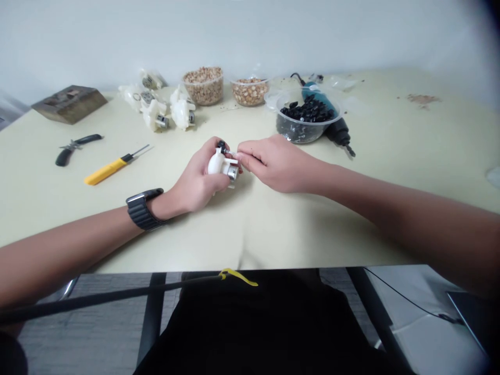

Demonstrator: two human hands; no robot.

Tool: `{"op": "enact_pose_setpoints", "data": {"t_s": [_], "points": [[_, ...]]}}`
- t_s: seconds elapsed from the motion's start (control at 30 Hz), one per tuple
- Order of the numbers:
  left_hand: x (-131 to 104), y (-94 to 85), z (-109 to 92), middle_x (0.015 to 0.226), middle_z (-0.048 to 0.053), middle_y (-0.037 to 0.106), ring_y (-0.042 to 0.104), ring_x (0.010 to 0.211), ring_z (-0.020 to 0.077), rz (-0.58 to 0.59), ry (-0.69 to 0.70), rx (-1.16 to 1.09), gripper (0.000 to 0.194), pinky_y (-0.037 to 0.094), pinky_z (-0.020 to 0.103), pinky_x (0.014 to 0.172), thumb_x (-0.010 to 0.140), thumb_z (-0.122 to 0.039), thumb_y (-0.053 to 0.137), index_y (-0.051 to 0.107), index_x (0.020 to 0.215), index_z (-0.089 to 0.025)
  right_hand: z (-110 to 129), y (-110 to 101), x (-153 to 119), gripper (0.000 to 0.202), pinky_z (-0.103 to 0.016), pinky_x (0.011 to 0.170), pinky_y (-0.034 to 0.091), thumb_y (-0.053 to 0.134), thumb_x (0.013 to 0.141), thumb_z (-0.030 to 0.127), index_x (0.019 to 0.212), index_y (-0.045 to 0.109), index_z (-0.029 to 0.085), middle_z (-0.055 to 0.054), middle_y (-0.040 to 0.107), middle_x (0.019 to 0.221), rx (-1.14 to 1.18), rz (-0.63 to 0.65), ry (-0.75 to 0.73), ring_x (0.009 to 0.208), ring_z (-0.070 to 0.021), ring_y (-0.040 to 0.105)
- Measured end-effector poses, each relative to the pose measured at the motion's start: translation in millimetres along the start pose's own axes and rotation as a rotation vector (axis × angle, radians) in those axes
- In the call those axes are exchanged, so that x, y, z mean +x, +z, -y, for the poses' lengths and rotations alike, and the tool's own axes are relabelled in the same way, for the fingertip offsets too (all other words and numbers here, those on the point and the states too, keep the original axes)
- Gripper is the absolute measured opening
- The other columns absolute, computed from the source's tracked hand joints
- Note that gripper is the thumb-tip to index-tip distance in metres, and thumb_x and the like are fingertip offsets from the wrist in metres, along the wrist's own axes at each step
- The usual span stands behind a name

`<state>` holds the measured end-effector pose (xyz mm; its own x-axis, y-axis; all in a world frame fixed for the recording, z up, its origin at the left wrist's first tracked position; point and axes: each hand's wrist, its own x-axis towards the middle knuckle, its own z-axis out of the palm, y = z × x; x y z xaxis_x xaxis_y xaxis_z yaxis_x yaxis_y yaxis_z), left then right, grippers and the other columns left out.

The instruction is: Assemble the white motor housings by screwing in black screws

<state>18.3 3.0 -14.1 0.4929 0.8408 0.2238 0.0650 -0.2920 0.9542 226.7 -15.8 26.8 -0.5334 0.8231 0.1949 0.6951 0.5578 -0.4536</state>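
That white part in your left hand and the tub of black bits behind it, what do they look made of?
White part: looks like moulded plastic, matte off-white, with a shiny silvery end, probably metal. Tub: thin clear plastic; the contents show through its wall. Black pieces: glossy, plastic or rubber; too small to tell.

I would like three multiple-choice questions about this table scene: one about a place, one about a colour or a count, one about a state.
1. Where does the yellow-handled screwdriver lie?
A. left of the hands
B. inside a bowl
C. on the wooden block

2. What colour are the pieces in the clear bowl nearest the right hand?
A. white
B. black
C. red

3. In what state is the left hand?
A. flat on the table
B. closed around a small white part
C. holding the pliers

Answers:
1 A: it lies on the table towards the left side.
2 B: the bowl's contents look black.
3 B: its fingers wrap the white part.
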Motion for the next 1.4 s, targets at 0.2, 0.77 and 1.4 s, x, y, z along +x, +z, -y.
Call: {"op": "enact_pose_setpoints", "data": {"t_s": [0.2,0.77,1.4], "points": [[1.2,4.0,1.1,0.098,0.003,0.066,0.06,0.08,0.0185,-0.094,-0.014,0.039,0.043,0.047,0.032,0.067,0.063,-0.012,0.071,0.047,0.098,-0.022,-10.8,-13.8,-4.1,0.018,-0.029,0.073,0.033,0.058,0.098,0.028,0.102,0.07,0.016,-0.004,0.07,0.093,0.01,0.036,0.007,0.078,-0.0146,0.053],[6.0,-4.8,3.8,0.087,0.006,0.075,0.06,0.071,0.0176,-0.017,-0.045,-0.323,0.047,0.043,0.028,0.058,0.047,-0.01,0.057,0.051,0.092,-0.02,-31.3,-11.2,-14.6,0.032,-0.033,0.076,0.038,0.047,0.106,0.038,0.115,0.069,0.016,-0.01,0.073,0.098,-0.099,-0.098,0.02,0.082,-0.0202,0.059],[5.7,-3.7,-2.1,0.082,0.007,0.074,0.065,0.069,0.0187,-0.038,-0.085,-0.431,0.026,0.049,0.032,0.062,0.055,-0.016,0.06,0.055,0.08,-0.018,-34.8,-4.8,-18.6,0.023,-0.029,0.064,0.033,0.052,0.104,0.033,0.119,0.058,0.017,0.0,0.061,0.078,-0.099,-0.141,-0.104,0.061,-0.0124,0.046]]}}
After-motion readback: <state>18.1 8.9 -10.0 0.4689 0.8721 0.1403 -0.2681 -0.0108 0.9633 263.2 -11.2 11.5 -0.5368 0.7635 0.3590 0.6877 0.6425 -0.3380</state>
